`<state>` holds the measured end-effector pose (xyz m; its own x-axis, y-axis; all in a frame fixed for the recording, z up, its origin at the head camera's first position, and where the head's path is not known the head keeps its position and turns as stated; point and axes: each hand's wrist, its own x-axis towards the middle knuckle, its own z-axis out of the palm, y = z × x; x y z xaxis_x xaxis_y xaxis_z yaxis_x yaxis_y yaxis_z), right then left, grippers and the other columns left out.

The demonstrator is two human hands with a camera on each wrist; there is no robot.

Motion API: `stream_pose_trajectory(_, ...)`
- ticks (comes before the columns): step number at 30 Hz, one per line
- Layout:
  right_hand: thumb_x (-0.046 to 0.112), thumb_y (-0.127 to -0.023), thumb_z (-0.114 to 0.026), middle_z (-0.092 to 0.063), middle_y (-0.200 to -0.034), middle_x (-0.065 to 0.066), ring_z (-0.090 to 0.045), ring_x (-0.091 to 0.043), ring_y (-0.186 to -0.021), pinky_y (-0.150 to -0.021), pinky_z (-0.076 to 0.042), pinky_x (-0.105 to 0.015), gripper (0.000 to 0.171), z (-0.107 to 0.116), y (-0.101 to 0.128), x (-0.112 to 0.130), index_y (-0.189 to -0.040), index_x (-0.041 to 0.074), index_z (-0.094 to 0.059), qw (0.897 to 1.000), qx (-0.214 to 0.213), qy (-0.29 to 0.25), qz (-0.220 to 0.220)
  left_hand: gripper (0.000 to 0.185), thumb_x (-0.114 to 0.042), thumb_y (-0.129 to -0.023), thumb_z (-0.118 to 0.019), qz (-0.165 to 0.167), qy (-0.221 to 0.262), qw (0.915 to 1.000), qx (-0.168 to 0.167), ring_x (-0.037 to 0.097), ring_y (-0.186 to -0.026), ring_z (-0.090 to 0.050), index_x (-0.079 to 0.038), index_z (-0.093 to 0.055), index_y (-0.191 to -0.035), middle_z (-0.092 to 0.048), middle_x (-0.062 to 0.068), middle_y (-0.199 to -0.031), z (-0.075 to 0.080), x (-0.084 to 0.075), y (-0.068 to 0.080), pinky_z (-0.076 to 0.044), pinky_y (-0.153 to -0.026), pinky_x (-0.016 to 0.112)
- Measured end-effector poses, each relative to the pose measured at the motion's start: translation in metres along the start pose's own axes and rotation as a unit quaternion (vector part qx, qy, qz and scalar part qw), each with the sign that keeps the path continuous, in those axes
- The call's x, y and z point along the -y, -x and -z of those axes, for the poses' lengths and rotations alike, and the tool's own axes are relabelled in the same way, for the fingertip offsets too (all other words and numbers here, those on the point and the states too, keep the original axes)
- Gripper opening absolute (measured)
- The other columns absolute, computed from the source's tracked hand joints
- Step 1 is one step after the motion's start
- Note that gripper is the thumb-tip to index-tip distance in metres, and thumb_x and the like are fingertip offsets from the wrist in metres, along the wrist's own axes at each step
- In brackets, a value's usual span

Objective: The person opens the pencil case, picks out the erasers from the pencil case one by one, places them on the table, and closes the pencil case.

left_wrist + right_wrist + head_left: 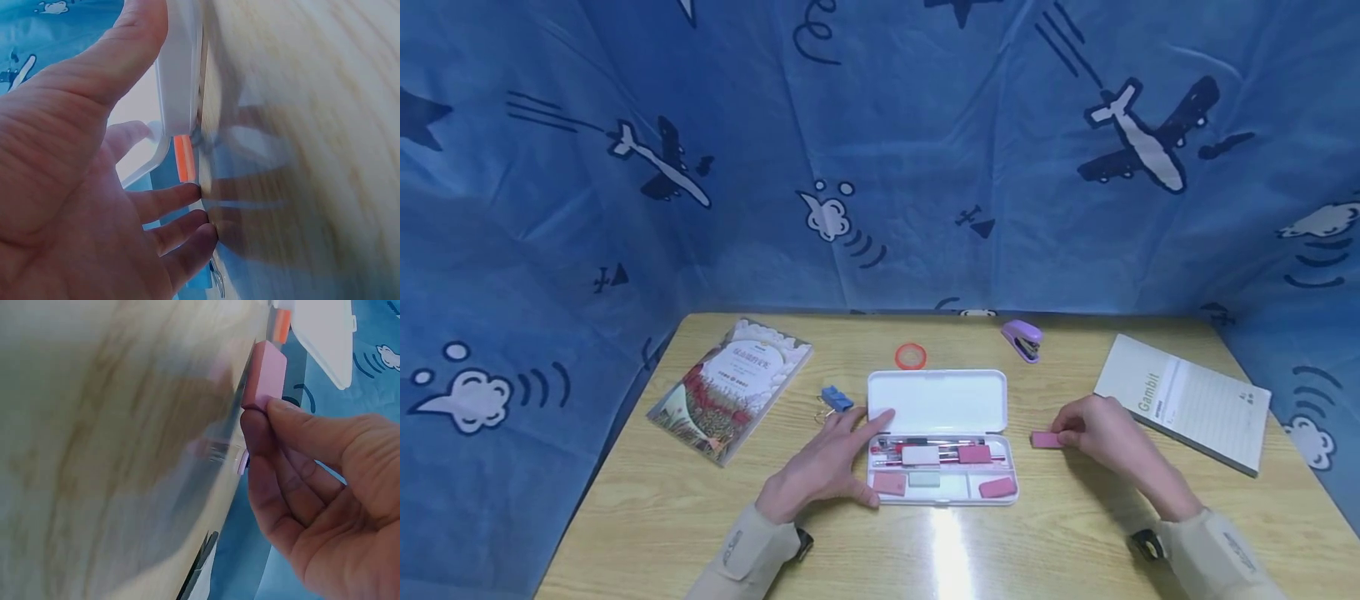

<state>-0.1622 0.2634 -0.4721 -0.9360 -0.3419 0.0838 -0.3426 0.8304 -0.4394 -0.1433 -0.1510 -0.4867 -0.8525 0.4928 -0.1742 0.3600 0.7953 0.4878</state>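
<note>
Right grip point(1093, 429) pinched a pink eraser point(1045, 439) on the table point(1037, 542), just right of the open pencil case point(936, 400); left grip point(827, 467), fingers flat, steadied the case. Best practice: lift cleanly, keep the case braced.

- The surface point(1060, 533) is pale wood-grain with a bright glare near its front edge.
- An illustrated book point(730, 388) lies at the left.
- A blue binder clip point(833, 400) sits just left of the open white pencil case point(937, 400).
- A red ring point(911, 357) and a purple stapler point(1022, 340) lie behind the case.
- A pink eraser point(1045, 440) lies right of the case.
- A notepad point(1187, 402) lies at the far right.
</note>
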Motion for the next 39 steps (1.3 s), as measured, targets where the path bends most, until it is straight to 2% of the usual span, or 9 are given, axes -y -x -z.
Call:
stream_pose_trajectory(13, 0.007, -0.077, -0.082, -0.073, -0.071, 0.008, -0.057, -0.003, -0.065, -0.06, -0.048, -0.027, 0.009, -0.005, -0.004, -0.002, -0.076, 0.015, -0.078, 1.0, 0.008, 0.003, -0.004, 0.123, -0.048, -0.062, -0.094, 0.004, -0.001, 1.0, 0.004, 0.044, -0.151, -0.025, -0.036, -0.022, -0.162, -0.022, 0.018, -0.168, 0.0, 0.0, 0.0, -0.035, -0.118, 0.062)
stream_pose_trajectory(25, 0.002, -0.078, -0.08, -0.075, -0.073, 0.006, -0.059, -0.005, -0.067, -0.061, -0.049, -0.027, 0.014, -0.006, -0.009, -0.003, -0.077, 0.016, -0.08, 1.0, 0.015, -0.001, 0.004, 0.122, -0.048, -0.063, -0.093, 0.006, 0.0, 1.0, 0.006, 0.042, -0.151, -0.025, -0.037, -0.022, -0.162, -0.022, 0.017, -0.168, 0.0, 0.001, 0.0, -0.036, -0.118, 0.06)
stream_pose_trajectory(31, 0.006, -0.08, -0.08, -0.076, -0.078, 0.005, -0.062, -0.009, -0.072, -0.064, -0.049, -0.03, 0.011, -0.006, -0.009, -0.009, -0.08, 0.017, -0.08, 1.0, 0.023, -0.01, -0.009, 0.122, -0.047, -0.064, -0.093, 0.007, 0.0, 1.0, 0.006, 0.044, -0.151, -0.025, -0.036, -0.022, -0.162, -0.022, 0.017, -0.168, 0.0, 0.0, 0.0, -0.036, -0.118, 0.061)
stream_pose_trajectory(35, 0.012, -0.082, -0.082, -0.079, -0.086, 0.001, -0.07, -0.014, -0.079, -0.07, -0.055, -0.033, 0.009, -0.008, -0.003, -0.007, -0.09, 0.015, -0.081, 0.999, -0.004, -0.025, -0.02, 0.122, -0.047, -0.064, -0.093, 0.006, 0.001, 0.9999, 0.012, 0.044, -0.151, -0.024, -0.036, -0.021, -0.162, -0.021, 0.017, -0.168, 0.0, -0.001, 0.001, -0.034, -0.118, 0.063)
stream_pose_trajectory(39, 0.017, -0.08, -0.086, -0.078, -0.087, 0.0, -0.068, -0.009, -0.077, -0.068, -0.055, -0.027, 0.021, -0.009, -0.003, 0.009, -0.099, 0.01, -0.081, 0.997, -0.046, -0.057, 0.0, 0.122, -0.048, -0.063, -0.093, 0.008, 0.003, 0.9999, 0.008, 0.042, -0.151, -0.025, -0.036, -0.022, -0.162, -0.022, 0.017, -0.168, 0.0, -0.001, 0.001, -0.035, -0.118, 0.061)
